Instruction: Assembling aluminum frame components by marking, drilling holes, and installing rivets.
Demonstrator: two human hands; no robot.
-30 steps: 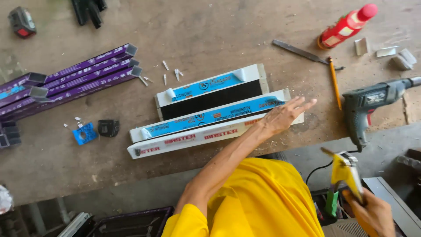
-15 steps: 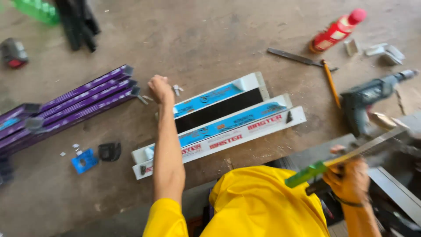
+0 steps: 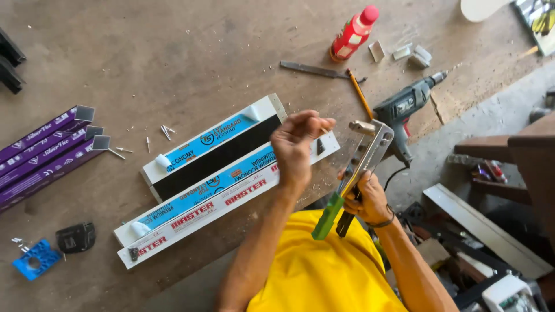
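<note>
My right hand (image 3: 370, 199) grips a hand riveter (image 3: 365, 155) by its handles, one of them green, with the metal head pointing up. My left hand (image 3: 295, 147) is raised right beside that head, its fingertips pinched on a tiny rivet that barely shows. Both hands hover over the near edge of the wooden table (image 3: 173, 63). Under the left hand lie three long profiles in blue, white and red wrap (image 3: 208, 179). A few loose rivets (image 3: 165, 132) are scattered to their left.
An electric drill (image 3: 404, 107), an orange pencil (image 3: 359, 95), a flat metal strip (image 3: 315, 69) and a red bottle (image 3: 352, 33) lie at the right. Purple-wrapped profiles (image 3: 46, 156) are at the left, with a blue jig (image 3: 36, 260) and a black part (image 3: 75, 237) below them.
My left hand went from the profiles to the loose rivets, then came back pinched beside the riveter head. My right hand raised the riveter from below the table edge.
</note>
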